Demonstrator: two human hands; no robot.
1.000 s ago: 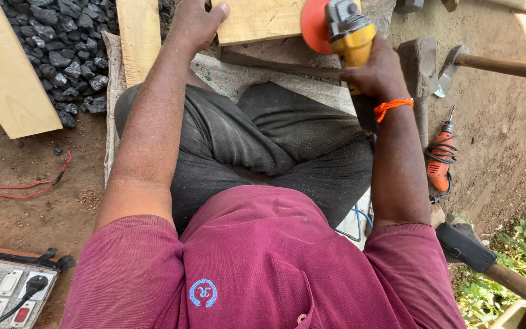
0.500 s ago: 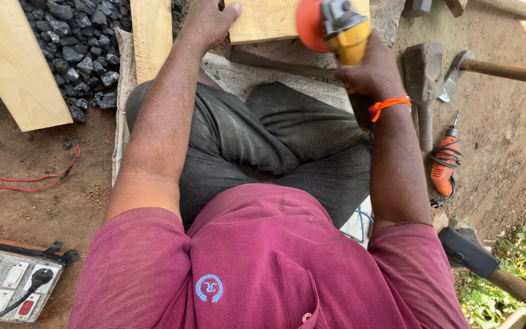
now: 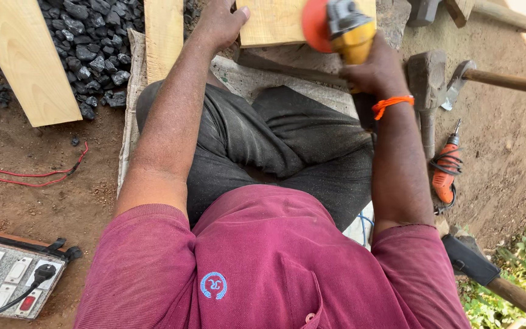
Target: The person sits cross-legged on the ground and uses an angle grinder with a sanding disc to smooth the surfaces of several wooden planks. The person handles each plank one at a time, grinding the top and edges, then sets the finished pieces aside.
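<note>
Right hand (image 3: 377, 66) clenched around the yellow angle grinder (image 3: 347, 31), its orange disc (image 3: 315, 25) at the near edge of the wooden block (image 3: 272, 23), at 12 o'clock. Orange wristband (image 3: 392, 103) on that wrist. Left hand (image 3: 221, 23) at 11 o'clock, flat on the block's left edge, thumb on top, not gripping. Person sits cross-legged on a sack (image 3: 245, 70). Plank (image 3: 164, 36) just left of the left hand; bigger plank (image 3: 25, 58) at 10 o'clock over dark gravel (image 3: 95, 42). Hammers (image 3: 427, 79) and orange drill (image 3: 445, 170) at 3 o'clock. Switchboard (image 3: 7, 277) at 8 o'clock, red wire (image 3: 31, 176) at 9.
</note>
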